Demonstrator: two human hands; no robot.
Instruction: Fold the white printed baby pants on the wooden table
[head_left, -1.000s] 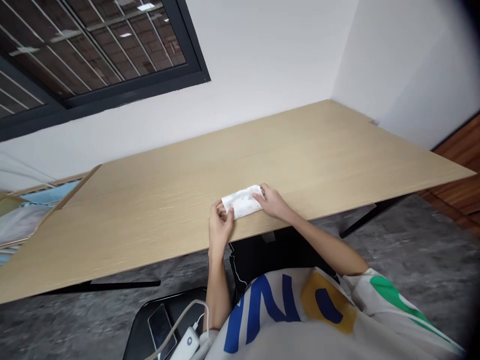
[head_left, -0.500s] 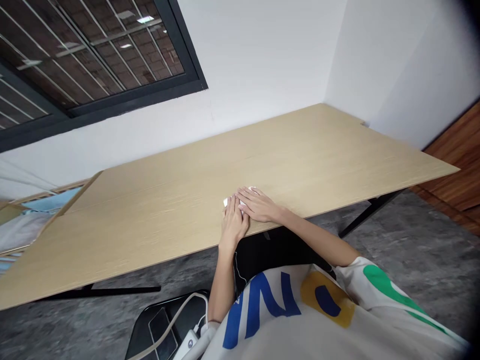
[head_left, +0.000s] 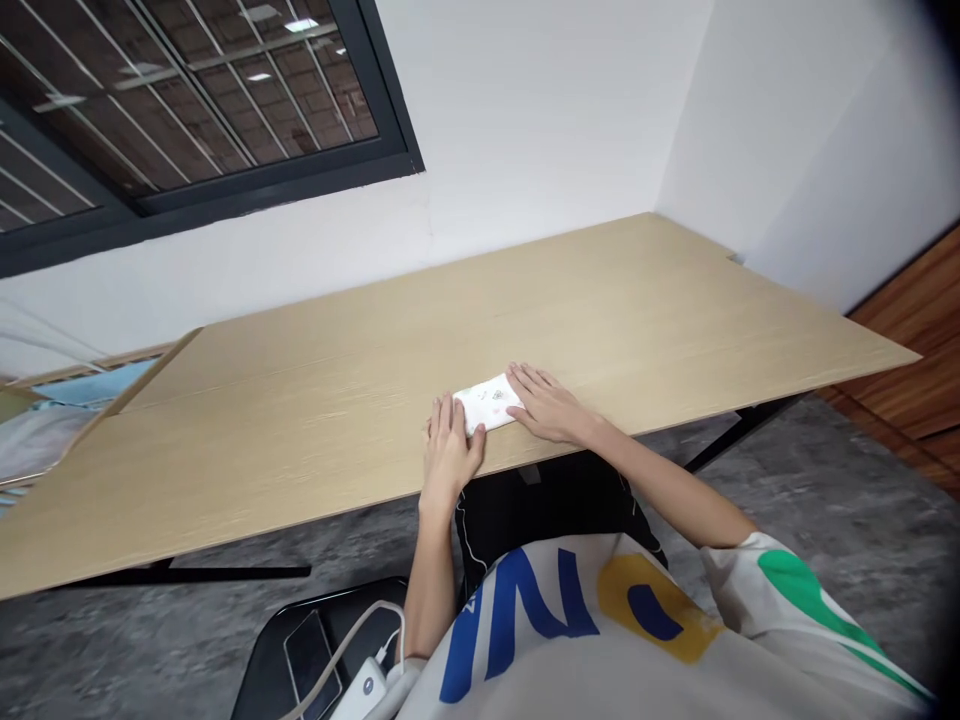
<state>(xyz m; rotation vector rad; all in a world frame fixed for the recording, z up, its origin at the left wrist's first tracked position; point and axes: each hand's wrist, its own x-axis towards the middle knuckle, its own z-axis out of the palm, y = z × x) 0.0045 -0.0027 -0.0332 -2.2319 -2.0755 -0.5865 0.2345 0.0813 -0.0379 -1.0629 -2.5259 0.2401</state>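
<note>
A small folded white cloth with a faint print lies flat near the front edge of a light wooden table. My left hand rests flat on the cloth's left end, fingers stretched out. My right hand lies flat on its right end, fingers spread. Only the middle strip of the cloth shows between the two hands.
A black stool at lower left carries a phone and a white power bank with a cable. A dark-framed window sits in the white wall behind the table. A wooden door stands at the right.
A second ago both hands pinched the cloth's ends. They then came together over it, pressing flat, and now have slid apart to its two ends, uncovering the middle.
</note>
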